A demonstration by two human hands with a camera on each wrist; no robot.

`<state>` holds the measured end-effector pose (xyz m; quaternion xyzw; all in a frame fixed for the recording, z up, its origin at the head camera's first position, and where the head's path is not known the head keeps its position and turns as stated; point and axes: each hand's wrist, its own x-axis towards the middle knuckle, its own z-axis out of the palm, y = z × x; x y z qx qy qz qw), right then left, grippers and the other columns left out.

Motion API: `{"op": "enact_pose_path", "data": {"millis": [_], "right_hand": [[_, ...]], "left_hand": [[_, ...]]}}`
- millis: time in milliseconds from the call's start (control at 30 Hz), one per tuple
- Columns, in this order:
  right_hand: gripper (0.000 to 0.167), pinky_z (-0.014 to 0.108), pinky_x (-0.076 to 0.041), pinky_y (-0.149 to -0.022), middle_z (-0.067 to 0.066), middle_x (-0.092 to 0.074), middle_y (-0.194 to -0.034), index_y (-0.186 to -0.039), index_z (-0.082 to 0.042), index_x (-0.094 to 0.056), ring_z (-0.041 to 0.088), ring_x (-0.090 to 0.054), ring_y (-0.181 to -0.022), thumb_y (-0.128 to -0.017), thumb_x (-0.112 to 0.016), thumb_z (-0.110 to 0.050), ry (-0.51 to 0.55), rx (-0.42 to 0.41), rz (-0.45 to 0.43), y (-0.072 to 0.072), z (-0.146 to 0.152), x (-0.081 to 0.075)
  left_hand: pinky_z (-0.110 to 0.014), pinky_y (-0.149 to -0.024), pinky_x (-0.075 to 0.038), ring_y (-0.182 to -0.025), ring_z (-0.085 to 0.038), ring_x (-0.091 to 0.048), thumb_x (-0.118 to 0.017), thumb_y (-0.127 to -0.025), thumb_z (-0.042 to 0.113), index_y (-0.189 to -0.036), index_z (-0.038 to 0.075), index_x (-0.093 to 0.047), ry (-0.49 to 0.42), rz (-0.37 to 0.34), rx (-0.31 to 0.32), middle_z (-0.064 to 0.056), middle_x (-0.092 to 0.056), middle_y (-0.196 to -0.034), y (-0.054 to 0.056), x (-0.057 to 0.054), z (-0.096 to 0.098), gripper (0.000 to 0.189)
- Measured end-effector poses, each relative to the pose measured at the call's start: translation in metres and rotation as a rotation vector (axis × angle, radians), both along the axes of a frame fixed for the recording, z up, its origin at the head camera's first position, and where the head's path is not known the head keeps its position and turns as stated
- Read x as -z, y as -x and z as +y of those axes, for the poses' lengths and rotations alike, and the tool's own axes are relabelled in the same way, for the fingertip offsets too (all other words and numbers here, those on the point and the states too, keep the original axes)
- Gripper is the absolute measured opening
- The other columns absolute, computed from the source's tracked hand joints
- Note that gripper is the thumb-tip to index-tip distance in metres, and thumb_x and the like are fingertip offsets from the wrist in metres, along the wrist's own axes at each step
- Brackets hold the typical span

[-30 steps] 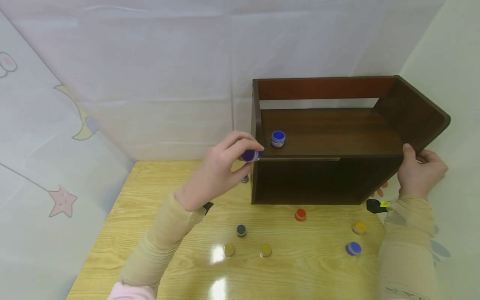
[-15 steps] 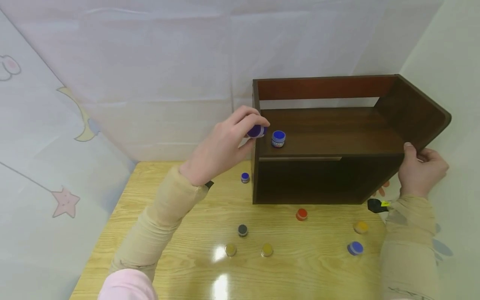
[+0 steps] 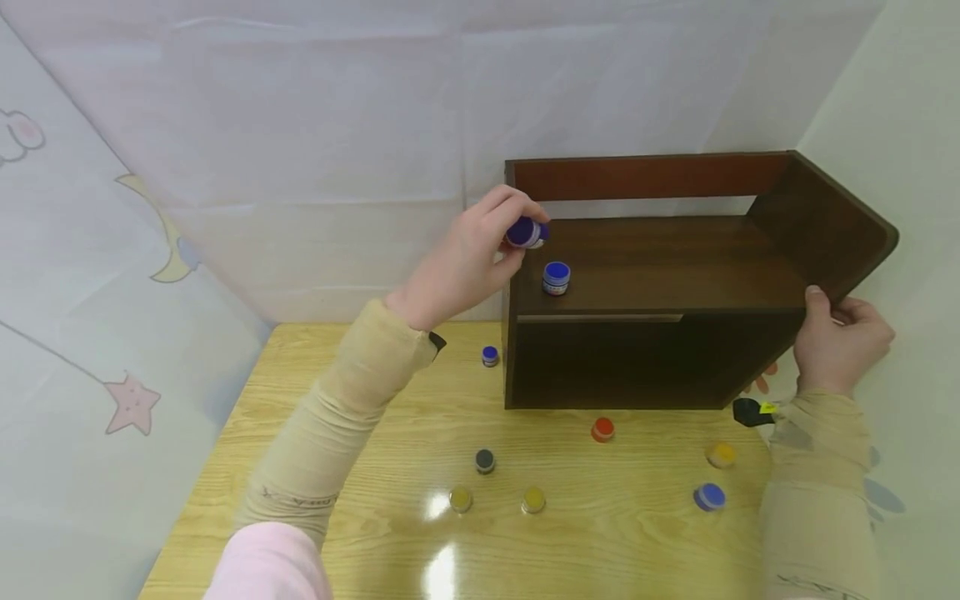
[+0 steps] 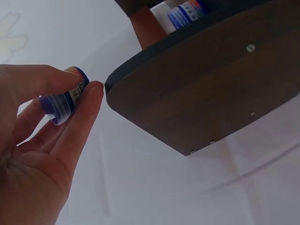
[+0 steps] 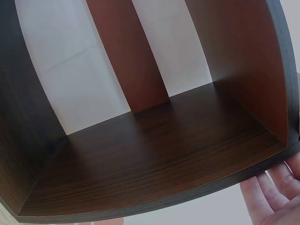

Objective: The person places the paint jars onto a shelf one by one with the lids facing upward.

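My left hand (image 3: 468, 262) pinches a small dark-blue paint jar (image 3: 523, 232) between thumb and fingers, at the upper left side of the brown wooden shelf unit (image 3: 667, 258). In the left wrist view the held jar (image 4: 63, 101) is tilted, its printed label partly covered by the fingers, with a fingertip right at the unit's rounded edge. A second blue paint jar (image 3: 556, 278) stands upright on the top board's left end. My right hand (image 3: 840, 346) grips the unit's right front corner, thumb on top and fingers under the board.
On the wood-grain table (image 3: 375, 533) several jars stand apart: a blue one (image 3: 490, 356) left of the unit, a black one (image 3: 484, 461), a red one (image 3: 603, 429), two yellowish ones, and an orange and a blue one at right. Walls close in behind and on both sides.
My left hand has risen with the paint jar from the unit's front left edge to above the top board's left side. The right hand has kept its place.
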<state>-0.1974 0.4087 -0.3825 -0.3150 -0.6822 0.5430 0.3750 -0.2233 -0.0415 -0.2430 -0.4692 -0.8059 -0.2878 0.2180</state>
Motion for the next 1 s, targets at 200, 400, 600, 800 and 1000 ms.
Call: {"op": "enact_pose_path", "data": {"millis": [200, 400, 600, 800, 1000], "right_hand": [[0.020, 0.017, -0.038, -0.072, -0.014, -0.056, -0.075, -0.074, -0.031, -0.063, -0.004, -0.052, -0.067, -0.089, -0.076, -0.031, -0.012, 0.005, 0.004, 0.002, 0.000, 0.000], [0.020, 0.017, -0.038, -0.072, -0.014, -0.056, -0.075, -0.074, -0.031, -0.063, -0.004, -0.052, -0.066, -0.089, -0.076, -0.030, -0.006, 0.007, 0.005, 0.001, 0.001, 0.000], [0.021, 0.017, -0.038, -0.072, -0.013, -0.055, -0.075, -0.073, -0.031, -0.063, -0.004, -0.052, -0.066, -0.089, -0.076, -0.031, -0.014, 0.007, 0.003, 0.001, 0.004, 0.002], [0.022, 0.017, -0.037, -0.070, -0.011, -0.055, -0.074, -0.072, -0.030, -0.063, -0.003, -0.051, -0.064, -0.088, -0.076, -0.030, -0.017, 0.015, 0.018, 0.002, 0.006, 0.003], [0.021, 0.017, -0.037, -0.071, -0.009, -0.055, -0.078, -0.073, -0.029, -0.063, -0.002, -0.051, -0.066, -0.088, -0.077, -0.029, 0.009, 0.011, 0.021, 0.002, 0.006, 0.001]], "left_hand": [[-0.018, -0.100, -0.042, -0.116, -0.019, -0.057, -0.066, -0.093, -0.006, -0.124, -0.002, -0.061, -0.064, -0.013, -0.007, -0.011, -0.058, -0.121, 0.006, -0.007, 0.009, 0.032], [-0.017, -0.093, -0.046, -0.112, -0.017, -0.059, -0.069, -0.094, -0.001, -0.129, -0.005, -0.057, -0.133, -0.045, 0.048, -0.013, -0.059, -0.125, 0.004, -0.015, 0.028, 0.037], [-0.017, -0.094, -0.045, -0.107, -0.012, -0.061, -0.075, -0.094, 0.008, -0.124, -0.003, -0.058, -0.154, -0.087, 0.064, -0.009, -0.064, -0.120, 0.001, -0.017, 0.048, 0.036], [-0.015, -0.098, -0.040, -0.113, -0.008, -0.058, -0.074, -0.095, 0.017, -0.129, 0.001, -0.061, -0.108, -0.177, 0.047, -0.005, -0.065, -0.125, 0.004, -0.009, 0.068, 0.040], [-0.013, -0.099, -0.037, -0.121, -0.010, -0.056, -0.070, -0.097, 0.013, -0.135, 0.003, -0.058, -0.040, -0.241, -0.003, -0.007, -0.062, -0.132, 0.012, 0.008, 0.082, 0.041]]}}
